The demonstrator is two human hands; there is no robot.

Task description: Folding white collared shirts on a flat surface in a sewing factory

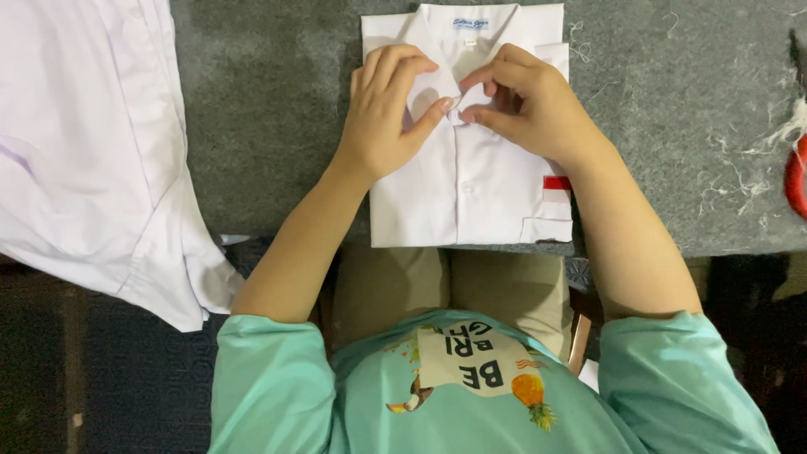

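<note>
A folded white shirt (pixel 496 189) lies flat on the grey felt table (pixel 277 109), collar away from me, with a red and white patch on its pocket (pixel 555 189). My left hand (pixel 388 109) and my right hand (pixel 528 101) meet over the shirt's chest just below the collar. The thumb and fingers of both hands pinch the front placket at its top button, which sits hidden between the fingertips. A second button (pixel 465 187) shows lower down the placket.
A pile of loose white cloth (pixel 92 143) covers the table's left side and hangs over its near edge. White thread scraps (pixel 756 160) litter the right part, beside a red curved object (pixel 794 176) at the frame's edge. My lap is below the table edge.
</note>
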